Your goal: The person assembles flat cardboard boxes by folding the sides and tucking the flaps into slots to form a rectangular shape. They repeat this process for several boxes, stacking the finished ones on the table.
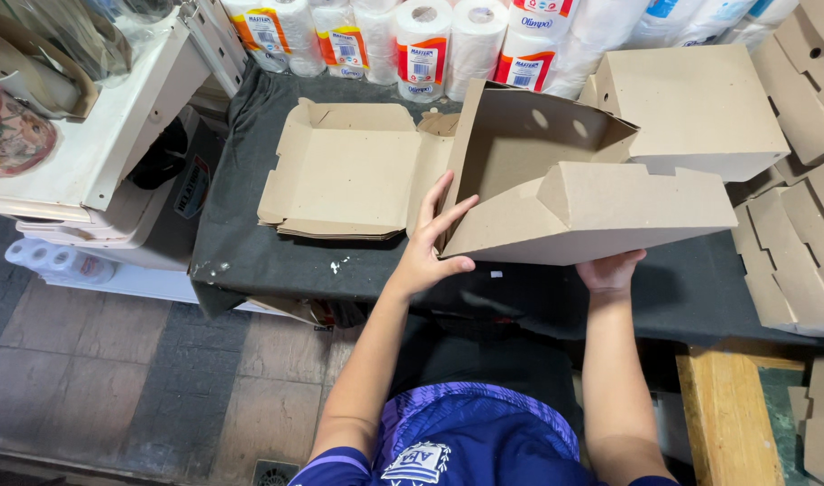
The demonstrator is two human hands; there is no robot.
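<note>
Half-folded cardboard box between both hands, over desk
Left hand: fingers spread, flat on box's side flap, no real grip
Right hand: under front wall, grip hidden, cannot tell
Risk: flap springs back; box slides onto flat blanks beyond left hand

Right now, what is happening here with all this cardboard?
A person is folding a brown cardboard box over a table covered with a dark cloth. The left hand presses flat against the box's left side wall, and the right hand supports its front edge from below. The box is half shaped, with its lid open. A stack of flat box blanks lies to the left, a finished box sits behind, and paper rolls stand along the back.
</note>
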